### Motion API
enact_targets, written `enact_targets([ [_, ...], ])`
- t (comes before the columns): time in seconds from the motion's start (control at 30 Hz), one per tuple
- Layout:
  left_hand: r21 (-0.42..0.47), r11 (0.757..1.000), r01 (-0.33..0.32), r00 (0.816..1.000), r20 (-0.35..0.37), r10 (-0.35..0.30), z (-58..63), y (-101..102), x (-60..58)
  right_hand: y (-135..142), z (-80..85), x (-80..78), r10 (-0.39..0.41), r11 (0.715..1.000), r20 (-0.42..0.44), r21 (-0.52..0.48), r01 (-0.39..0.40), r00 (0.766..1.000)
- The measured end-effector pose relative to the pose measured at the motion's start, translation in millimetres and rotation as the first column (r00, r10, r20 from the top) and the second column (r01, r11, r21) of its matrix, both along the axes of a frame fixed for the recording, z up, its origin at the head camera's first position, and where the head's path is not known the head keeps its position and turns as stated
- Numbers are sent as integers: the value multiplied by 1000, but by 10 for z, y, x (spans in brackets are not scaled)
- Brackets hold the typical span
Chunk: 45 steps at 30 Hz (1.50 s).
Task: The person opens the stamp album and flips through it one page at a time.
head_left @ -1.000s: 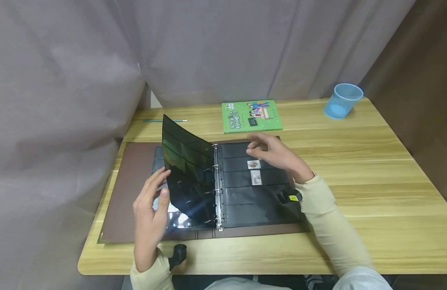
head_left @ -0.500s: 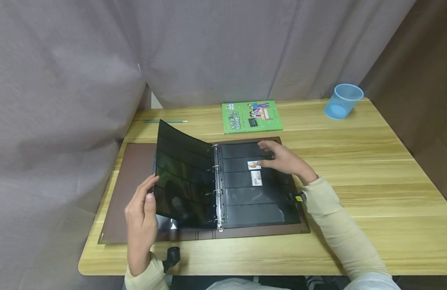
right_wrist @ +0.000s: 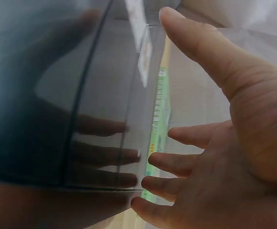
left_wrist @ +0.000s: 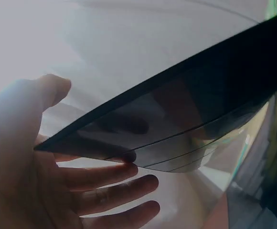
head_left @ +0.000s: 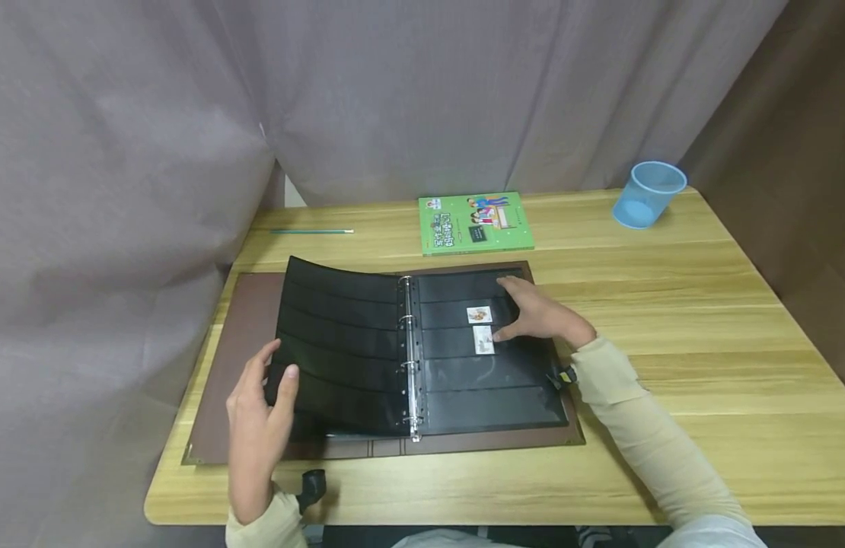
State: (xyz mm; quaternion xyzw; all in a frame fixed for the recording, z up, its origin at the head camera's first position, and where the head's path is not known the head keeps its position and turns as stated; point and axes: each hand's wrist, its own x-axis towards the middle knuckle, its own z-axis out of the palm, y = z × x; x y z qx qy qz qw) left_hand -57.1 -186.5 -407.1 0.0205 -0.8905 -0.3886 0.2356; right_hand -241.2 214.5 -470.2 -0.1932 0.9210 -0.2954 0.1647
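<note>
A brown ring-bound stamp album (head_left: 220, 365) lies spread on the table, its black pocket pages on metal rings (head_left: 412, 358). The left page (head_left: 340, 346) slopes, its outer edge raised over the left cover. My left hand (head_left: 253, 426) is at that edge; in the left wrist view the page (left_wrist: 176, 105) lies across its straight fingers (left_wrist: 119, 195), the thumb standing apart above. On the right page (head_left: 494, 407) sit two small stamps, a coloured one (head_left: 479, 314) above a paler one (head_left: 483, 340). My right hand (head_left: 539, 310) is spread over that page, thumb tip beside the paler stamp.
Behind the album lies a green book (head_left: 473, 222) with a cartoon cover. A teal pencil (head_left: 313, 231) rests at the back left. At the back right stands a blue translucent cup (head_left: 650, 195). Grey curtain (head_left: 409, 99) hangs behind the table.
The left page has come down from nearly upright to a low slope, my left hand moving left and down with it. My right hand has moved right and lower, its thumb dropping toward the stamps.
</note>
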Motion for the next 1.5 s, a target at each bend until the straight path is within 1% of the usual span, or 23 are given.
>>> enact_targets([
  [0.17,-35,999,-24,994,107,28,-29,-42,-3,2,-54,-10,-10,998,24,57,9,1000],
  [0.27,-56,998,-32,988,149,40,-72,-71,-17,13,-67,-14,-28,996,20,88,27,999],
  [0.4,-85,996,-42,982,178,56,-147,-115,-42,29,-88,-22,-45,990,22,132,42,999],
  [0.6,-112,992,-65,972,219,88,-243,-183,-55,49,-123,-35,-48,988,49,146,41,998],
  [0.77,-127,990,-64,964,248,94,-308,-229,-54,77,-166,-77,-22,987,34,159,17,999],
  [0.97,-146,987,-72,954,278,110,-362,-256,-27,58,-139,-78,-9,985,15,172,7,1000],
  [1.23,-175,983,-49,942,318,103,-487,-244,-7,28,-64,-22,34,976,-24,214,-29,999],
  [1.37,-200,979,-23,931,352,94,-534,-244,-3,20,-46,-1,47,974,-36,224,-38,998],
  [1.5,-220,976,3,917,389,85,-550,-245,-7,25,-50,28,56,979,-65,200,-42,996],
])
